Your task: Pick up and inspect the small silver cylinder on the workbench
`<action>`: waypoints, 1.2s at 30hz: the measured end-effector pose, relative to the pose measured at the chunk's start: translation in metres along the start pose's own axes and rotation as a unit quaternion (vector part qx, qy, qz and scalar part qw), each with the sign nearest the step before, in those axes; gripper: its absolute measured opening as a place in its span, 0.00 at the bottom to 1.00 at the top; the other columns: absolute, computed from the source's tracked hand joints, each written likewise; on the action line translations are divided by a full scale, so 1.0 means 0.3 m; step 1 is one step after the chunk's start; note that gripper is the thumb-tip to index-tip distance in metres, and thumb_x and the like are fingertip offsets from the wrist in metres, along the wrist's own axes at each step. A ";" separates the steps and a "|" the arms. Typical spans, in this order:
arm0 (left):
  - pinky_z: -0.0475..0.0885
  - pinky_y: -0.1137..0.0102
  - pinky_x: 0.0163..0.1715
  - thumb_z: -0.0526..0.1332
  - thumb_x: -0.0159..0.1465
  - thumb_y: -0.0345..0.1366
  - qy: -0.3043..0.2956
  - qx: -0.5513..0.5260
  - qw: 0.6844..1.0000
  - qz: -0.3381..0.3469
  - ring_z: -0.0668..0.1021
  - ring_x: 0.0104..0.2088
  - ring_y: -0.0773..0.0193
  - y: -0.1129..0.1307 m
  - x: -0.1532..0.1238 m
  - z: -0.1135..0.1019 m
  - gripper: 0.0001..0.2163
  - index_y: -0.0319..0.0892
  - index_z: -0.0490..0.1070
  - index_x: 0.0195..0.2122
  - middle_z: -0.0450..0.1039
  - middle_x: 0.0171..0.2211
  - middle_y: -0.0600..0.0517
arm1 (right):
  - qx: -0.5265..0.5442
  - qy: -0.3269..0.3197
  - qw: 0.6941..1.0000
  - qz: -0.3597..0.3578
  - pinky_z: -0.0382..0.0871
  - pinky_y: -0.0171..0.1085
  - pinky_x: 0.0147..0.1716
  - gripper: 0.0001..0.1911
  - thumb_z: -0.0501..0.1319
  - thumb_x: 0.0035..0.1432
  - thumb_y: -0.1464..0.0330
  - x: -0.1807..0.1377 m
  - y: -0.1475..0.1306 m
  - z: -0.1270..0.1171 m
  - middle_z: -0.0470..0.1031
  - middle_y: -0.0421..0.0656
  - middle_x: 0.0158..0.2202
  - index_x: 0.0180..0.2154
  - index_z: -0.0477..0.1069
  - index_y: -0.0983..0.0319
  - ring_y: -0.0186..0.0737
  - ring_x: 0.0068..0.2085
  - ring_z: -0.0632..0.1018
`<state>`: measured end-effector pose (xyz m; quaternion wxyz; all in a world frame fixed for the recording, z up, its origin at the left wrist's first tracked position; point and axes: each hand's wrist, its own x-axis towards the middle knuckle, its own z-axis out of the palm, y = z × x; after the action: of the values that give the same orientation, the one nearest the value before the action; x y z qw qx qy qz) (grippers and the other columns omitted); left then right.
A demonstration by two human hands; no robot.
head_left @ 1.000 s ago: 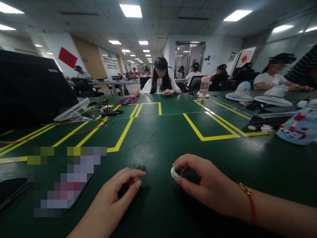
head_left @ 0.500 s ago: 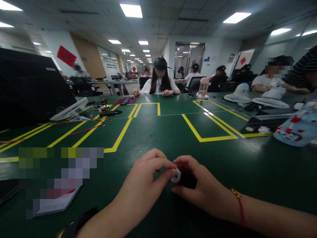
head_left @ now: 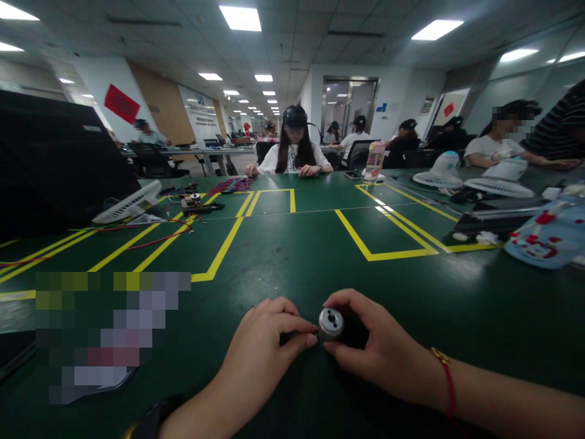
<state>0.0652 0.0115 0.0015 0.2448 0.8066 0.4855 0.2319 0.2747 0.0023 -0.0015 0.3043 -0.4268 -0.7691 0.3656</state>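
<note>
At the far left a black screen (head_left: 59,164) stands on the green surface (head_left: 297,256), with a white fan (head_left: 130,204) lying tilted just beside it and red wires (head_left: 158,235) trailing across the yellow tape lines (head_left: 223,247).

Low in the middle, the left hand (head_left: 260,350) rests on the surface with its fingers curled in. The thumb and forefinger are drawn narrow, and their tips reach the left edge of a small metal cylinder (head_left: 331,323). It may be pinching something tiny there, but the fingers hide it.

The cylinder sits just above the surface between the two hands, with its round silver face turned toward the camera. The right hand (head_left: 381,350) holds it from the right, thumb below and forefinger arched over the top, and a dark part behind the cylinder lies hidden in the palm. A red bracelet (head_left: 445,381) circles that wrist.

Farther right, well apart from the hands, a blue and white patterned bag (head_left: 546,235) lies by the surface's edge.
</note>
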 end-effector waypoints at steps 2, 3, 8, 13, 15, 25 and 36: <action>0.70 0.66 0.39 0.64 0.62 0.36 0.003 -0.017 1.000 -0.005 0.77 0.39 0.57 0.004 -0.003 -0.015 0.09 0.52 0.80 0.42 0.76 0.36 0.52 | 0.026 0.012 0.999 0.014 0.72 0.34 0.42 0.19 0.63 0.53 0.66 0.000 0.001 -0.003 0.72 0.41 0.42 0.47 0.62 0.59 0.32 0.41 0.75; 0.71 0.66 0.39 0.62 0.63 0.36 0.007 -0.032 0.999 -0.012 0.77 0.39 0.58 0.004 -0.009 -0.028 0.10 0.51 0.79 0.44 0.76 0.36 0.52 | 0.037 0.022 0.999 0.022 0.72 0.35 0.43 0.20 0.62 0.53 0.65 0.000 0.003 -0.011 0.72 0.42 0.42 0.47 0.62 0.59 0.33 0.42 0.75; 0.71 0.69 0.36 0.56 0.67 0.39 0.033 -0.084 0.993 -0.069 0.78 0.37 0.60 -0.049 -0.085 -0.107 0.12 0.49 0.79 0.45 0.75 0.37 0.53 | -0.071 0.134 0.986 0.073 0.73 0.39 0.45 0.27 0.61 0.55 0.58 -0.041 0.076 -0.165 0.71 0.47 0.49 0.54 0.62 0.59 0.38 0.46 0.76; 0.70 0.69 0.42 0.56 0.67 0.42 0.072 -0.112 0.982 -0.132 0.77 0.42 0.58 -0.120 -0.152 -0.141 0.12 0.50 0.79 0.43 0.76 0.40 0.54 | -0.272 0.261 0.910 0.173 0.74 0.42 0.37 0.31 0.60 0.52 0.49 -0.171 0.258 -0.429 0.72 0.49 0.47 0.52 0.65 0.60 0.45 0.40 0.77; 0.70 0.69 0.41 0.55 0.67 0.44 0.075 -0.115 0.981 -0.138 0.77 0.40 0.59 -0.125 -0.154 -0.138 0.13 0.50 0.79 0.41 0.76 0.38 0.55 | -0.327 0.277 0.883 0.190 0.73 0.41 0.33 0.30 0.59 0.53 0.48 -0.215 0.317 -0.501 0.73 0.49 0.45 0.52 0.65 0.58 0.44 0.38 0.77; 0.70 0.68 0.39 0.52 0.68 0.43 0.050 -0.104 0.986 -0.122 0.77 0.38 0.59 -0.098 -0.138 -0.127 0.15 0.48 0.79 0.37 0.75 0.36 0.53 | -0.473 0.150 0.860 -0.120 0.58 0.50 0.56 0.23 0.60 0.56 0.58 -0.093 0.112 -0.234 0.66 0.44 0.55 0.53 0.66 0.54 0.46 0.56 0.66; 0.71 0.68 0.42 0.53 0.68 0.41 0.029 -0.106 0.989 -0.095 0.78 0.41 0.59 -0.100 -0.149 -0.125 0.13 0.49 0.78 0.39 0.75 0.38 0.54 | -0.261 -0.005 0.962 -0.080 0.67 0.34 0.42 0.11 0.53 0.63 0.68 0.040 0.002 -0.043 0.73 0.40 0.40 0.40 0.74 0.58 0.31 0.41 0.72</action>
<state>0.0031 -0.0100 0.0058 0.3360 0.7193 0.5392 0.2810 0.2797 0.0169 0.0071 0.2065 -0.4265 -0.8711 0.1289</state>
